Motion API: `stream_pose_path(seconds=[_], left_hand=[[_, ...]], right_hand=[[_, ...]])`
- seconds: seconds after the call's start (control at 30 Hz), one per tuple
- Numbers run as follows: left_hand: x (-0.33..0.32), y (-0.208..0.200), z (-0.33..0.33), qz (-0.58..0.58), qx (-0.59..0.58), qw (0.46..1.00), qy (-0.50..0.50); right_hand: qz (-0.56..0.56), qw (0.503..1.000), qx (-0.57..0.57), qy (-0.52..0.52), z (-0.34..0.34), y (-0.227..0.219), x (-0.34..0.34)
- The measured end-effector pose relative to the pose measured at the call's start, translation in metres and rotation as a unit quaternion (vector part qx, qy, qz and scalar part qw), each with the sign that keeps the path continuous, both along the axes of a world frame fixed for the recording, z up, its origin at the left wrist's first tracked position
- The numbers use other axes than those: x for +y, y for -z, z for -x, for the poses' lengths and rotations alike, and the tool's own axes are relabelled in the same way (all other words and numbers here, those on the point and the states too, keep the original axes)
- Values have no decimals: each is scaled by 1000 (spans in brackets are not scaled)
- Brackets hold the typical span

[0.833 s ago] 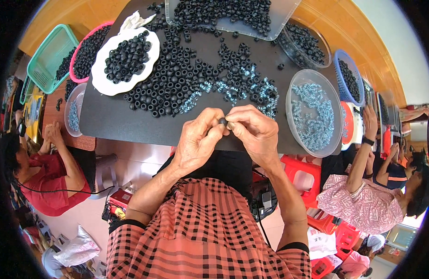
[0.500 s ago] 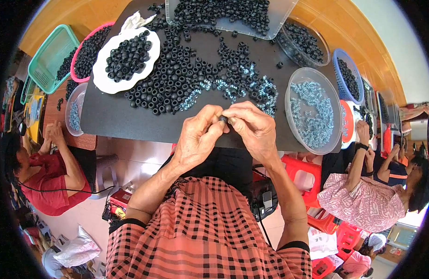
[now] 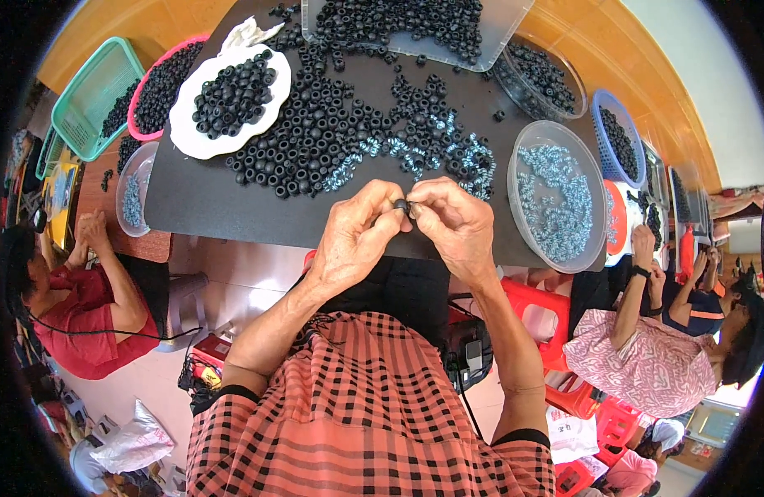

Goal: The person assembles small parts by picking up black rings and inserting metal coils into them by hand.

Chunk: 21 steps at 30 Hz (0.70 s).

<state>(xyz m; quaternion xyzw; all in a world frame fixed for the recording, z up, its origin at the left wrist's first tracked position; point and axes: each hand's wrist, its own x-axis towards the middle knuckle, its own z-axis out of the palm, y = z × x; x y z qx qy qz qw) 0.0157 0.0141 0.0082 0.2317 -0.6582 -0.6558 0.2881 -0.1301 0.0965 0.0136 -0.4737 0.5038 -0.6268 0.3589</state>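
Both hands meet over the table's near edge. My left hand (image 3: 359, 230) pinches a small round black ring-like piece (image 3: 401, 204) between thumb and fingertips. Closed at its right side, my right hand (image 3: 456, 225) has thumb and forefinger pressed together against the piece; anything tiny between those fingertips is hidden. Just beyond lies a spread of loose black pieces (image 3: 295, 141), round with a hole in the middle. Along its near side runs a scatter of small pale-blue coiled pieces (image 3: 479, 170), like little springs.
A white plate (image 3: 183, 137) of black pieces stands left on the dark table (image 3: 233, 203). At right is a clear round tub (image 3: 514, 199) of blue coils; behind are a clear bin (image 3: 502, 50) and a round container (image 3: 577, 103). People sit at both sides.
The hands stay together at nearly the same spot. The black piece shows a little more between the fingertips, and the right fingers have shifted slightly on it.
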Motion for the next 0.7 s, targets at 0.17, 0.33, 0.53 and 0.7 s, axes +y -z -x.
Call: stream_pose_path(seconds=[0.17,0.33,0.53,0.7], left_hand=[[-1,0,0,-5,9,1000,3],[-1,4,0,10,17,1000,-2],[-1,9,3,16,35,999,-10],[0,13,4,23,50,998,-16]], right_hand=[[15,1000,-23,9,-1,1,0],[20,1000,-19,5,-1,3,-2],[37,999,23,28,-4,4,-1],[31,994,97,49,-4,1,0]])
